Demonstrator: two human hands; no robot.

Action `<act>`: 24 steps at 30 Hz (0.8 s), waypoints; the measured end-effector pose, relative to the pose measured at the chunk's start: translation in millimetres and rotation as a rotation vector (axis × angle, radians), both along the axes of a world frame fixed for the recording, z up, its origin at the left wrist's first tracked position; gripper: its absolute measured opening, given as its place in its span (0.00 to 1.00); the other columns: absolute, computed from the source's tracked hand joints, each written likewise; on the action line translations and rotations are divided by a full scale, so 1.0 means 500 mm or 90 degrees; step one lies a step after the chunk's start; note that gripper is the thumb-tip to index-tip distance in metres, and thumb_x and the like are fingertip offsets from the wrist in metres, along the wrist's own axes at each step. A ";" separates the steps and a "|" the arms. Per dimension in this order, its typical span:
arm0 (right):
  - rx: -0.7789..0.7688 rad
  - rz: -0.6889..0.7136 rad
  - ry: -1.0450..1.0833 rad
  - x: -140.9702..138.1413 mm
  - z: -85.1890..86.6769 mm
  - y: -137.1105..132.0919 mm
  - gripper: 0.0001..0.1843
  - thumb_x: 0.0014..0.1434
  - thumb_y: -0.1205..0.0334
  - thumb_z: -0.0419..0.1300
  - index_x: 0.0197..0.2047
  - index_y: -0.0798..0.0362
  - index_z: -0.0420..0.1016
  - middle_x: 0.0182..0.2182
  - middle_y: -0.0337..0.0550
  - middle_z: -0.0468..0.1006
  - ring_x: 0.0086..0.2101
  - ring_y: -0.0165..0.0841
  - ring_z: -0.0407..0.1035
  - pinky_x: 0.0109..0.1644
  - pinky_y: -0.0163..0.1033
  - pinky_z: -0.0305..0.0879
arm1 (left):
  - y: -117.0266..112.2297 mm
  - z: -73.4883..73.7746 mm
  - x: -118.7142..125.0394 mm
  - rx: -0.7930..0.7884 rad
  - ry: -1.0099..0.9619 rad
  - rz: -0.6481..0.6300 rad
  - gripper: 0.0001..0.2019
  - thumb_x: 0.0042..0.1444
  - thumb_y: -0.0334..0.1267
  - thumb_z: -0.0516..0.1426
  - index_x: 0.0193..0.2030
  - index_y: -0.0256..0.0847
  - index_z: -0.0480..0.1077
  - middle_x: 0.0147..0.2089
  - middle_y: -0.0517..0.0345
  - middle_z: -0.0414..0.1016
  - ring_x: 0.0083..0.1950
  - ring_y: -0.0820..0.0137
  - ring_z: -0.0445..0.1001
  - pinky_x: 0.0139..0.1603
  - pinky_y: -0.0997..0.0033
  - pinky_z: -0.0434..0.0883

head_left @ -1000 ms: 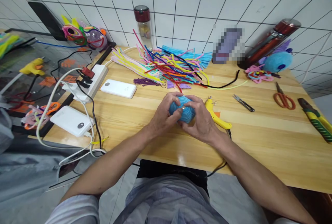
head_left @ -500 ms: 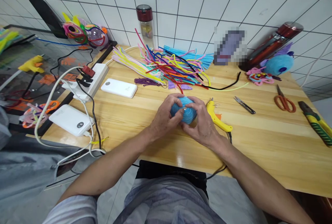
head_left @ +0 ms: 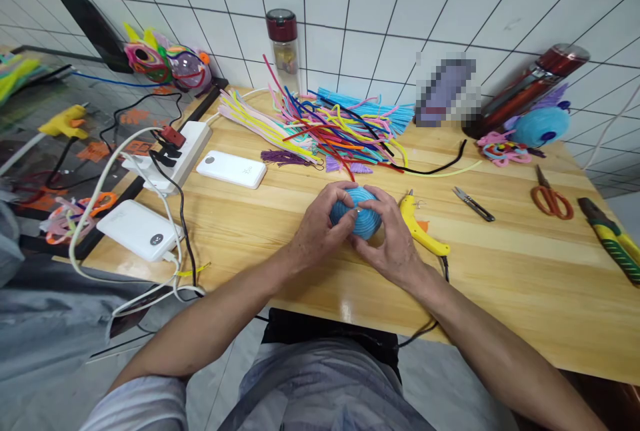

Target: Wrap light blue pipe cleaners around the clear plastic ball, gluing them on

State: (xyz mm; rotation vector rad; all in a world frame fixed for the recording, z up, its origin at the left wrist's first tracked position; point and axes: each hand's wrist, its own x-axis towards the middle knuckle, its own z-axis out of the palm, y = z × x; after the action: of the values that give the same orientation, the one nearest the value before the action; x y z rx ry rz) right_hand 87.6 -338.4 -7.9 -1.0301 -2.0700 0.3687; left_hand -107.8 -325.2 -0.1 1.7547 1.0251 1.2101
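Clasping blue coil (head_left: 370,220), left hand (head_left: 323,223) and right hand (head_left: 393,239), glue gun (head_left: 421,234) alongside, stems (head_left: 336,126) beyond

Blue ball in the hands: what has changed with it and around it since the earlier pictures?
Nothing was taken or let go. The left hand and right hand still hold the blue ball. The scene sits slightly further right in the picture, probably from head movement. The yellow glue gun and the orange scissors stay where they lay.

In the middle of the picture, the left hand (head_left: 323,224) and right hand (head_left: 393,238) hold a blue ball (head_left: 367,220).
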 end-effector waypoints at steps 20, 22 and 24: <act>-0.001 0.092 -0.013 0.048 0.035 0.031 0.28 0.65 0.60 0.68 0.66 0.41 0.69 0.64 0.53 0.74 0.65 0.51 0.71 0.67 0.64 0.73 | 0.030 0.001 -0.024 0.067 0.015 -0.105 0.15 0.72 0.54 0.59 0.50 0.45 0.72 0.63 0.44 0.77 0.72 0.55 0.71 0.73 0.46 0.68; -0.010 0.086 -0.001 0.054 0.048 0.034 0.27 0.66 0.57 0.68 0.66 0.43 0.70 0.61 0.52 0.79 0.61 0.50 0.75 0.64 0.60 0.76 | 0.027 0.000 -0.021 0.072 0.025 -0.099 0.14 0.72 0.54 0.59 0.50 0.45 0.72 0.63 0.43 0.77 0.72 0.54 0.72 0.73 0.45 0.68; 0.002 0.069 0.000 0.060 0.065 0.038 0.20 0.69 0.56 0.67 0.62 0.45 0.73 0.55 0.50 0.83 0.55 0.46 0.80 0.59 0.54 0.79 | 0.024 0.001 -0.018 0.077 0.035 -0.099 0.14 0.72 0.53 0.59 0.51 0.45 0.72 0.64 0.43 0.77 0.71 0.54 0.72 0.73 0.45 0.68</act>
State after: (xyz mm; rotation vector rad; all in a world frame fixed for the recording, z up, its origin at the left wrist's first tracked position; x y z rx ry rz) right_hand 117.6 -319.6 24.3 -0.9178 -2.1320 0.4204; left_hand -116.6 -313.1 0.5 1.9338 0.8434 1.1520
